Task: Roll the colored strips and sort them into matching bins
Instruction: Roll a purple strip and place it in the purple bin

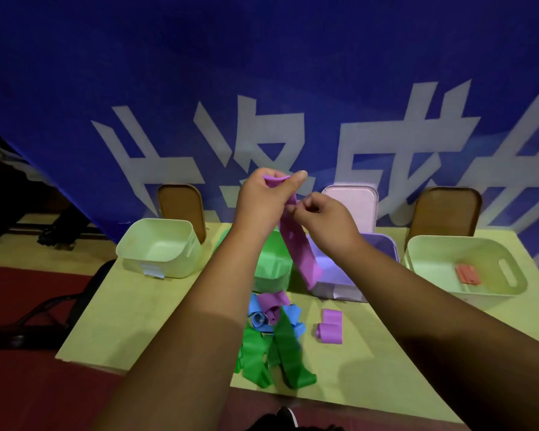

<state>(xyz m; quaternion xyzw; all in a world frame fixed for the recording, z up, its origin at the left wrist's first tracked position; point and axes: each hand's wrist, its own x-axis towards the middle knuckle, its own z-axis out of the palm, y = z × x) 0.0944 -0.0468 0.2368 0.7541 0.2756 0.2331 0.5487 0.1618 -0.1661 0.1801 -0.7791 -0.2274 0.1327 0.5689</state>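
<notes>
Strips nearest first: green strips (pixel 255 368) lie in a loose heap at the near edge of the surface (pixel 156 306), w/ blue strips (pixel 259 320) and a crumpled purple strip (pixel 273 301) tangled just behind them. Rt of the heap, apart from it, a part-rolled purple piece (pixel 331 326) lies on the surface.

Above the heap both hands are raised. The left hand (pixel 262 200) pinches the top end of a long purple strip (pixel 299 253) betw. thumb and fingers. The right hand (pixel 327 219), fingers curled, pinches the same strip's edge just below. It hangs slanting down, lower end in front of the green bin (pixel 271 262) and purple bin (pixel 383 244), which stand side by side mid-row.

The left pale bin (pixel 156 247) stands at one end of the row, the right pale bin (pixel 433 253) at the other w/ a red strip (pixel 469 273) inside. Behind the bins, 2 brown lids (pixel 181 206) and a pink lid (pixel 352 203) stand upright before a blue banner (pixel 262 73).
</notes>
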